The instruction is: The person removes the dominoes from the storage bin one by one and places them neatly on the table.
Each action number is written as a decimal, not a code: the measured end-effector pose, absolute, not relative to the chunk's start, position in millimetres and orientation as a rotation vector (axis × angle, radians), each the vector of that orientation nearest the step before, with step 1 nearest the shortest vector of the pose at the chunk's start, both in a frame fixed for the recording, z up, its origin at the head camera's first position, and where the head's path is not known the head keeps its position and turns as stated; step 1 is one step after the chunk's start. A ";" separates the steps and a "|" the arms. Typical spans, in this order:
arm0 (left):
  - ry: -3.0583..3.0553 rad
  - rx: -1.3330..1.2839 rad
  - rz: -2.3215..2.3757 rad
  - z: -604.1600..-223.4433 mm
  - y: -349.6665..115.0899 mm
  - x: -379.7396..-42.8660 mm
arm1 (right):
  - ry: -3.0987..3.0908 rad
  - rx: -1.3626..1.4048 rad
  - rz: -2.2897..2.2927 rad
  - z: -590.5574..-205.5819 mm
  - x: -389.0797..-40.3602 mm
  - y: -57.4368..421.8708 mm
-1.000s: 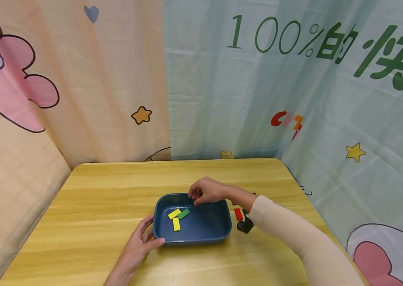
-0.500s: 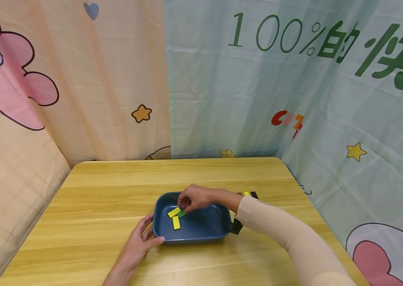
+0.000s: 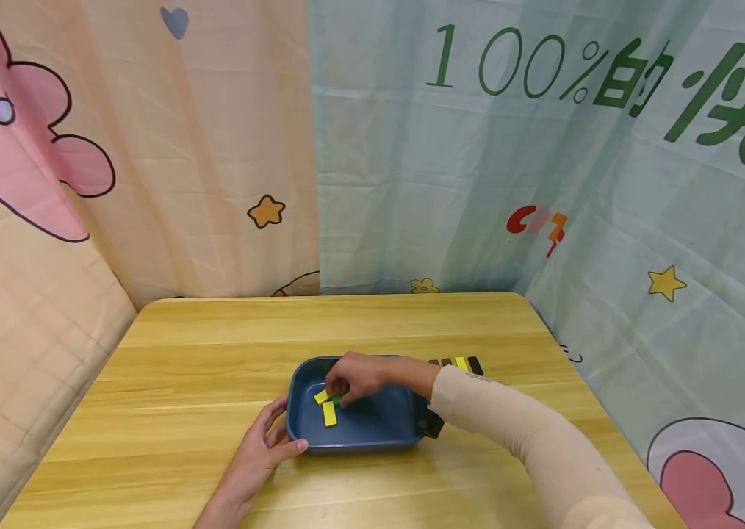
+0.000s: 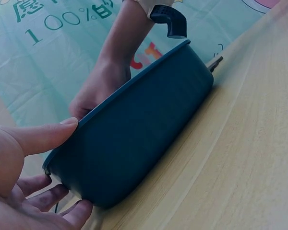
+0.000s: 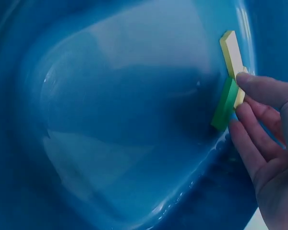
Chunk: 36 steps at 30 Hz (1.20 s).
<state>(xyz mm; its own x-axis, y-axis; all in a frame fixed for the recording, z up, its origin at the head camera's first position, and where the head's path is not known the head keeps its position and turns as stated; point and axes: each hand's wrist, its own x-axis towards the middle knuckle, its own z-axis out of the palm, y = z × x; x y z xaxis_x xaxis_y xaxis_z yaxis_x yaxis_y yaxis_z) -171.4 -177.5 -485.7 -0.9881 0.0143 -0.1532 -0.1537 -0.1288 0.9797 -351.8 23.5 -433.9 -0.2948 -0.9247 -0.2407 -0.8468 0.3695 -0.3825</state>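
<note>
A dark blue plastic basin (image 3: 382,446) stands on the table. My left hand (image 3: 260,452) grips its near-left corner, thumb on the rim and fingertips against the outer wall in the left wrist view. My right hand (image 3: 355,373) reaches down inside, at the basin's left part. There it pinches a yellow block (image 5: 239,97) between thumb and fingers. A green block (image 5: 224,104) lies right beside it, close to my fingertips. Another yellow block (image 3: 329,414) lies flat on the basin floor nearer to me. In the head view my right fingers partly cover the green block.
Behind my right forearm, a short row on the table holds brown blocks (image 3: 447,361), a yellow block (image 3: 461,363) and a black block (image 3: 475,365). A black device (image 3: 432,424) on my right wrist overlaps the basin's right end. Printed curtains (image 3: 386,184) enclose the wooden table (image 3: 167,411).
My right hand has moved left and down from the basin's far rim to the blocks and now pinches a yellow one. My left hand keeps its hold on the corner.
</note>
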 end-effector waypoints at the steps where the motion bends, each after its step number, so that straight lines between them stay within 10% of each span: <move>1: 1.994 -0.167 2.275 -485.8 -177.4 -171.4 | 2.225 -1.552 -0.223 -434.9 -351.9 22.8; 36: 1.982 -0.190 2.280 -488.4 -176.8 -171.9 | 2.241 -1.645 -0.073 -439.5 -352.5 22.6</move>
<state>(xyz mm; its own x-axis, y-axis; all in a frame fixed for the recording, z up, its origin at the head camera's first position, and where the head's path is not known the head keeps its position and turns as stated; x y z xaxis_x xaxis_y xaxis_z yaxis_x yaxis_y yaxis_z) -171.9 -176.8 -488.4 -0.9856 0.0046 -0.1692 -0.1682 -0.1390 0.9759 -352.5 22.6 -439.5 -0.2582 -0.9319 -0.2546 -0.9135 0.3213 -0.2496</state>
